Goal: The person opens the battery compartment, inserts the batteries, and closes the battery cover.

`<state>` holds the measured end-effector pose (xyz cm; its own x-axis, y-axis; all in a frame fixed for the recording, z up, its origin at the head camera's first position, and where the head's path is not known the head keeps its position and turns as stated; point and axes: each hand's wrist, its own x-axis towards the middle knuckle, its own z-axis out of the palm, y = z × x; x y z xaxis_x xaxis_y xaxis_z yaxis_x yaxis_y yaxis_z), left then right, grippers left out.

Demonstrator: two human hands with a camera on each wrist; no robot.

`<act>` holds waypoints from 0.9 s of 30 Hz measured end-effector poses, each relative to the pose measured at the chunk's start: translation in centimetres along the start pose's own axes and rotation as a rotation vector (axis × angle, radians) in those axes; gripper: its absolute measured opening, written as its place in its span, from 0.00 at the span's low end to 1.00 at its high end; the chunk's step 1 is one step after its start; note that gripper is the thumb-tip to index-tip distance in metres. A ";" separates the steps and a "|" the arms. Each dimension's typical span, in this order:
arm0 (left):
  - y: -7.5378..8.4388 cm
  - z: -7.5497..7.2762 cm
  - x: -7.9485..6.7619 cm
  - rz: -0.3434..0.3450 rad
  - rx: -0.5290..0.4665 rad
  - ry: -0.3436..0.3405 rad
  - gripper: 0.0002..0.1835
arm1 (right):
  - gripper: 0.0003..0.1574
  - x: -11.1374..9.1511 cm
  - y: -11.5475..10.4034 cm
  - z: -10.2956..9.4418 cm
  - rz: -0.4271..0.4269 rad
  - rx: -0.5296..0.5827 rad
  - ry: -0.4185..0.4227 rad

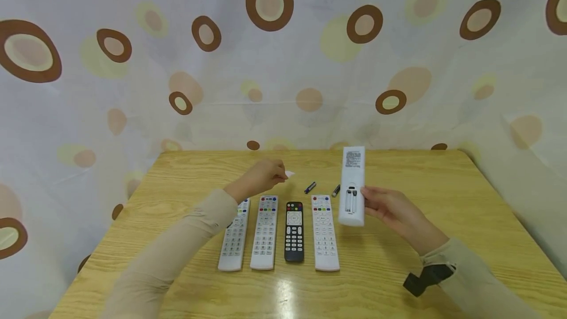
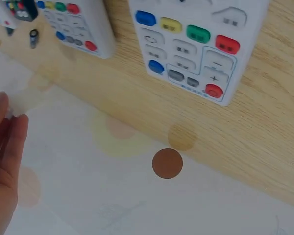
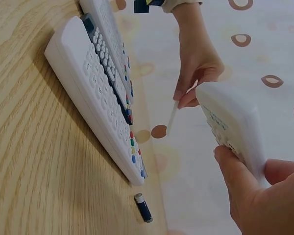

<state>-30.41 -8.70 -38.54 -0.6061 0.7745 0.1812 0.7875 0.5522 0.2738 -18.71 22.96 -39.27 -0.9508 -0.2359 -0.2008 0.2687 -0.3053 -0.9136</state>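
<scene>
My right hand [image 1: 392, 208] holds a white remote control [image 1: 353, 176] upright above the table, its back facing the head camera. Low on that back, the battery compartment [image 1: 351, 202] is uncovered, with two long pale shapes side by side inside. Off to the left, my left hand [image 1: 263, 177] pinches a thin white battery cover [image 3: 172, 117] between thumb and fingers, near the table's back edge. The cover looks pale and translucent in the left wrist view. Two loose batteries, a blue one [image 1: 310, 187] and a dark one [image 1: 336, 190], lie between the hands.
On the wooden table [image 1: 195, 279] several remotes lie in a row, buttons up: a black remote [image 1: 294, 233], a white remote [image 1: 325, 240] to its right, and two more white ones to its left. My left forearm passes over the leftmost remote [image 1: 231, 247]. A patterned cloth [image 1: 274, 63] hangs behind.
</scene>
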 end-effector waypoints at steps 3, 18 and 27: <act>-0.7 1.0 0.6 0.011 0.056 -0.080 0.06 | 0.18 0.0 0.3 -0.3 0.008 0.006 -0.018; -1.7 3.9 3.1 0.039 0.157 -0.280 0.08 | 0.42 -0.2 0.5 -0.3 0.036 -0.027 -0.007; -1.6 4.6 3.7 0.030 0.169 -0.331 0.04 | 0.41 -0.3 0.4 -0.7 0.043 0.000 -0.004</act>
<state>-33.36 -5.31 -42.64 -0.5349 0.8340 -0.1355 0.8287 0.5491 0.1084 -18.44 23.50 -39.86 -0.9377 -0.2524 -0.2389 0.3096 -0.2945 -0.9041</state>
